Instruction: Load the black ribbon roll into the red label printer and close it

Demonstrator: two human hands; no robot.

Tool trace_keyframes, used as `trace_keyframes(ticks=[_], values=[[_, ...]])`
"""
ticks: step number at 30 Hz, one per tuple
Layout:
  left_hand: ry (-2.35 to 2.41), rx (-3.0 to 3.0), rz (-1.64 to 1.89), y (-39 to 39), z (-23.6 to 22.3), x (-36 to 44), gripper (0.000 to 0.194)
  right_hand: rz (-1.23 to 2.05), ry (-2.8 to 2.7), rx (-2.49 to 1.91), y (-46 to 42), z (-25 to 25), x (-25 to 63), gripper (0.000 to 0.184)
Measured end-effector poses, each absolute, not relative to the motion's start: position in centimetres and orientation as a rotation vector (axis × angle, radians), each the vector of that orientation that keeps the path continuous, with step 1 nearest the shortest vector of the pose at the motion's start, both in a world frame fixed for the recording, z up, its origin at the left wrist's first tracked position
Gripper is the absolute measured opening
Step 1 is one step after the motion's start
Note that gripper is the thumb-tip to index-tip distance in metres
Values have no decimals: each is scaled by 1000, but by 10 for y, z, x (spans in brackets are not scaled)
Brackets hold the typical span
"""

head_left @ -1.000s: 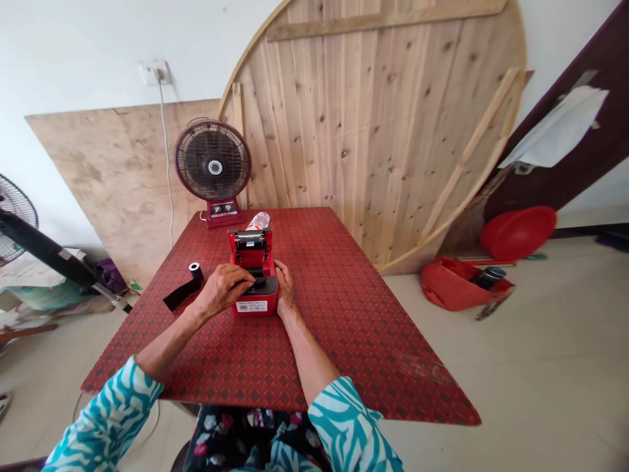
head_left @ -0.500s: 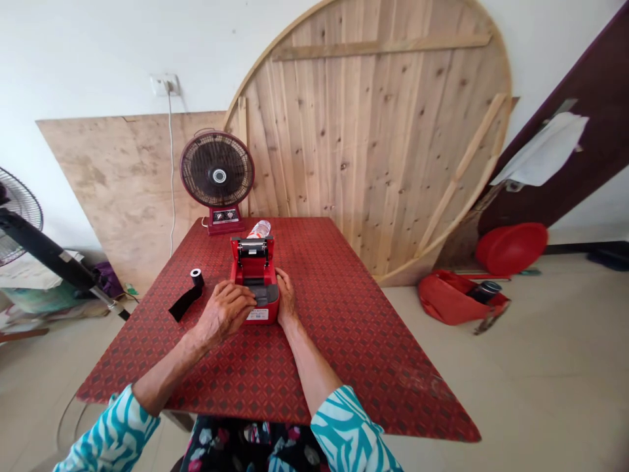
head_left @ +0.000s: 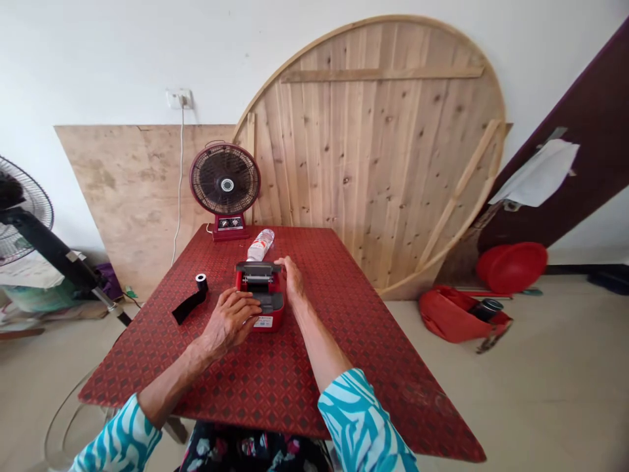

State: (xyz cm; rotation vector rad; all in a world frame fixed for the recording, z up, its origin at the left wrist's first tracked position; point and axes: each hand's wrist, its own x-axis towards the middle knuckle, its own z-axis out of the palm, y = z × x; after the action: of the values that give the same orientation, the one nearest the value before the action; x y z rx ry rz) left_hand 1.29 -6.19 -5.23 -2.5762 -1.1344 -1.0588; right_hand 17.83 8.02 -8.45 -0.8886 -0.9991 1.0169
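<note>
Pinching could be caused if the lid [head_left: 258, 267] of the red machine [head_left: 278, 318], set at six o'clock from the bottle [head_left: 261, 244], were let slip by the right hand [head_left: 295, 280] at two o'clock, grip unclear, onto the left hand's [head_left: 230, 321] fingers, laid unclenched at eight o'clock.

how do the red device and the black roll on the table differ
The red device is boxy; the black roll is smaller and cylindrical, with a white end.
The red device has its lid open; the black roll has a strip trailing out.
The left hand and right hand touch the red device, neither the black roll.
Both rest on the table.
</note>
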Motion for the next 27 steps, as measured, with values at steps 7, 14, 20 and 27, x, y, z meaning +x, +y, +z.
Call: trace_keyframes(ticks=[7, 14, 20, 27], values=[[-1242, -2663, -1248, -65, -53, 8, 18, 1262, -819, -867, 43, -104, 178, 30], [-2114, -2121, -2559, -25, -59, 5, 48, 1225, -845, -848, 46, -110, 174, 35], [-2396, -1705, -3038, -1, -65, 17, 60, 1266, -798, -864, 40, -103, 175, 36], [-2425, -1756, -3046, -1, -68, 16, 72, 1246, -860, -851, 40, -105, 177, 36]])
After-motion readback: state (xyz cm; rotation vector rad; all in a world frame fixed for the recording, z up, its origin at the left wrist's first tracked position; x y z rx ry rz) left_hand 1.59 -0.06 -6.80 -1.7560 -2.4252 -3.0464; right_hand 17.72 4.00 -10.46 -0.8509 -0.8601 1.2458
